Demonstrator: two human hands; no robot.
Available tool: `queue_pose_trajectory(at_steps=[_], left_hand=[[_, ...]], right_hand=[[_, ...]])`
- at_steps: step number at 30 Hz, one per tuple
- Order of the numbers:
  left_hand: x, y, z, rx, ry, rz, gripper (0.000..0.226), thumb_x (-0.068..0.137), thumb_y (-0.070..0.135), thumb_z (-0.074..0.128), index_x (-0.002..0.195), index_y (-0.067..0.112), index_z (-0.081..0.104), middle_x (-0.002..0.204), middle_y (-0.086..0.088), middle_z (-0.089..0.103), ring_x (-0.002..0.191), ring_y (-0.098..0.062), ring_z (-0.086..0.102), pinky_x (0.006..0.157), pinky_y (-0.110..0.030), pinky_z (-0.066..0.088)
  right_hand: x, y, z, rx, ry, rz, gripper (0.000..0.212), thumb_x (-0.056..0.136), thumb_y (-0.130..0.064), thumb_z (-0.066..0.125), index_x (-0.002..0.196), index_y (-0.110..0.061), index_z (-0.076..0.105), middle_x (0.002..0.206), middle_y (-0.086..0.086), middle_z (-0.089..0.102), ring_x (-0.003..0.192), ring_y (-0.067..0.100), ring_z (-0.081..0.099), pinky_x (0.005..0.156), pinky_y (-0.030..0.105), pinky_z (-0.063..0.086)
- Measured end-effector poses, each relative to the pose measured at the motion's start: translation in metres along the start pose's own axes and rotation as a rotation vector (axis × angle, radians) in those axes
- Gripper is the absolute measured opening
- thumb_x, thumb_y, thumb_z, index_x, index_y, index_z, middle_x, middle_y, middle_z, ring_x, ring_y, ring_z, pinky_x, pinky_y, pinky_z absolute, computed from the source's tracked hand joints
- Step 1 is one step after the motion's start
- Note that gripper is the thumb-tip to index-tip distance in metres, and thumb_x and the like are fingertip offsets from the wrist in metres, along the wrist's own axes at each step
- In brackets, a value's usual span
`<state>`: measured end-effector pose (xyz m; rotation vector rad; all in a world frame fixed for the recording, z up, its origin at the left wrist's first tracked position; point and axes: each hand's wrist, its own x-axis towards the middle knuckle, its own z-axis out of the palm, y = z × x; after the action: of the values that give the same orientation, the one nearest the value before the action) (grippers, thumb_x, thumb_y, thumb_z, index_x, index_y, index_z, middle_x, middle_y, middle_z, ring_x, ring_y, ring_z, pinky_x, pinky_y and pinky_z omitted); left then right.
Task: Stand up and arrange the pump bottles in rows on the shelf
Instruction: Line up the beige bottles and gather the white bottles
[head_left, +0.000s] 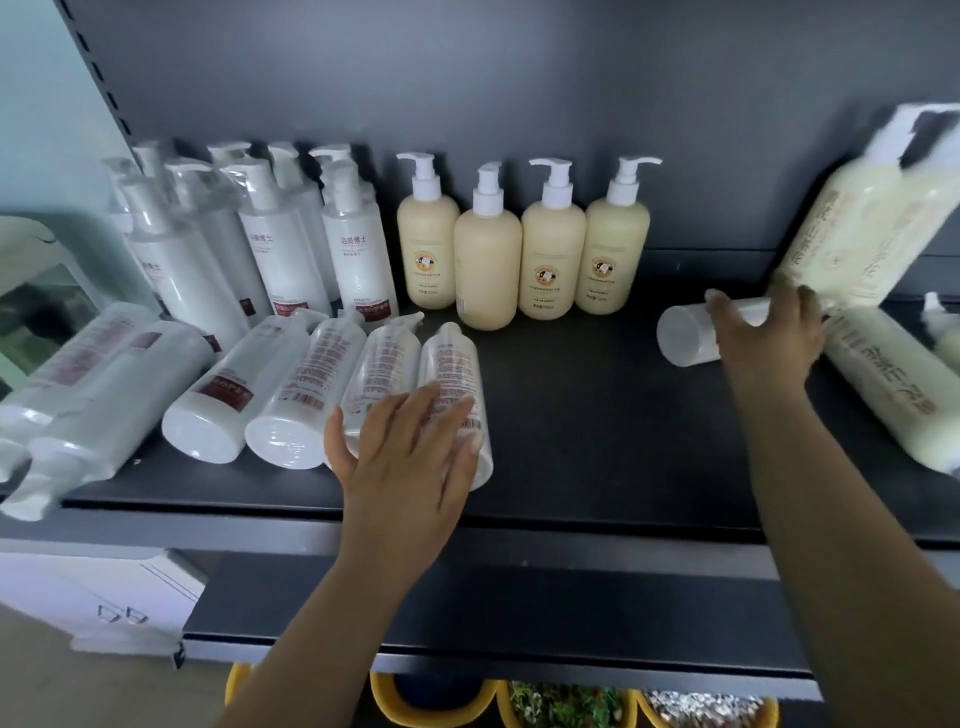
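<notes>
On the dark shelf (597, 415) several white pump bottles (291, 260) stand at the back left. Beside them several cream pump bottles (550, 254) stand in a row. Several white bottles lie on their sides at the front left. My left hand (405, 457) rests with spread fingers on the rightmost lying white bottle (452, 364). My right hand (763, 332) lies over a lying white bottle (685, 338) at the right. A large cream bottle (872, 218) leans tilted above that hand, and another (893, 384) lies below it.
The shelf's grey back panel (519, 93) rises behind the bottles. A lower shelf (493, 613) juts out beneath, with yellow bowls (431, 706) of goods under it. A white box (104, 597) sits at the lower left.
</notes>
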<state>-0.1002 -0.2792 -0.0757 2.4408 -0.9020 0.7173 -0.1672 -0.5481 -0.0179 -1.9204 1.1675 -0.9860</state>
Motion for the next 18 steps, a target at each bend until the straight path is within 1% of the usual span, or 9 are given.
queue_pose_trajectory(at_steps=[2,3,4,7,9,11,14,16,18], left_hand=[[0.001,0.001,0.003,0.002,0.042,0.003,0.044,0.094,0.045,0.018,0.109,0.026,0.055,0.116,-0.004,0.065,0.112,-0.019,0.04,0.105,-0.042,0.006],[0.001,0.001,0.004,0.006,0.055,0.002,0.043,0.095,0.045,0.018,0.108,0.026,0.054,0.116,-0.005,0.065,0.111,-0.019,0.041,0.105,-0.041,0.006],[0.002,0.002,0.005,0.01,0.069,0.003,0.041,0.095,0.044,0.019,0.108,0.027,0.053,0.115,-0.005,0.065,0.111,-0.019,0.041,0.105,-0.041,0.006],[0.003,0.001,0.007,0.006,0.102,0.002,0.037,0.095,0.044,0.02,0.108,0.028,0.05,0.115,-0.005,0.066,0.11,-0.018,0.041,0.104,-0.04,0.006],[0.003,0.001,0.007,-0.005,0.108,0.006,0.038,0.095,0.044,0.02,0.107,0.027,0.052,0.115,-0.005,0.066,0.109,-0.018,0.041,0.104,-0.04,0.007],[0.003,0.001,0.007,-0.012,0.115,0.012,0.039,0.095,0.043,0.02,0.107,0.026,0.053,0.115,-0.006,0.066,0.11,-0.018,0.042,0.103,-0.04,0.009],[0.002,0.001,0.006,-0.024,0.12,0.019,0.039,0.095,0.042,0.02,0.106,0.025,0.054,0.115,-0.007,0.065,0.11,-0.02,0.041,0.102,-0.041,0.01],[0.002,0.002,0.005,-0.029,0.114,0.023,0.034,0.095,0.039,0.023,0.104,0.027,0.053,0.114,-0.006,0.066,0.111,-0.019,0.04,0.102,-0.041,0.01],[0.003,0.005,0.005,-0.045,0.098,0.02,0.025,0.093,0.035,0.032,0.103,0.028,0.053,0.114,-0.004,0.065,0.112,-0.017,0.041,0.103,-0.041,0.009]], right_hand=[[0.017,0.011,0.008,-0.187,-0.143,0.068,0.077,0.082,-0.046,0.058,0.145,-0.025,0.019,0.157,0.008,0.006,0.144,0.03,0.004,0.114,0.047,0.011],[0.019,0.017,0.014,-0.246,-0.218,0.081,0.077,0.082,-0.045,0.058,0.145,-0.028,0.017,0.158,0.006,-0.001,0.144,0.031,-0.001,0.114,0.05,0.01],[0.019,0.022,0.019,-0.28,-0.244,0.067,0.076,0.083,-0.042,0.059,0.145,-0.03,0.018,0.158,0.006,-0.003,0.143,0.032,-0.001,0.114,0.051,0.012],[0.02,0.033,0.026,-0.229,-0.177,-0.032,0.067,0.084,-0.03,0.061,0.142,-0.024,0.028,0.156,0.008,0.008,0.14,0.036,0.013,0.112,0.046,0.021],[0.014,0.032,0.019,-0.183,-0.215,-0.084,0.064,0.083,-0.024,0.063,0.14,-0.018,0.033,0.151,0.01,0.023,0.133,0.034,0.03,0.107,0.043,0.031],[-0.006,0.028,0.006,-0.175,-0.303,-0.14,0.06,0.084,-0.019,0.062,0.138,-0.015,0.036,0.145,0.009,0.037,0.126,0.03,0.041,0.1,0.036,0.035],[-0.063,0.02,-0.011,-0.178,-0.452,-0.249,0.059,0.085,-0.023,0.061,0.139,-0.021,0.035,0.144,0.004,0.041,0.124,0.024,0.045,0.098,0.029,0.035],[-0.097,0.007,-0.017,-0.177,-0.554,-0.311,0.058,0.086,-0.028,0.06,0.138,-0.024,0.035,0.141,0.0,0.043,0.118,0.018,0.048,0.09,0.022,0.035],[-0.115,-0.01,-0.017,-0.07,-0.677,-0.281,0.053,0.085,-0.038,0.057,0.134,-0.025,0.041,0.134,-0.004,0.046,0.111,0.011,0.048,0.084,0.019,0.035]])
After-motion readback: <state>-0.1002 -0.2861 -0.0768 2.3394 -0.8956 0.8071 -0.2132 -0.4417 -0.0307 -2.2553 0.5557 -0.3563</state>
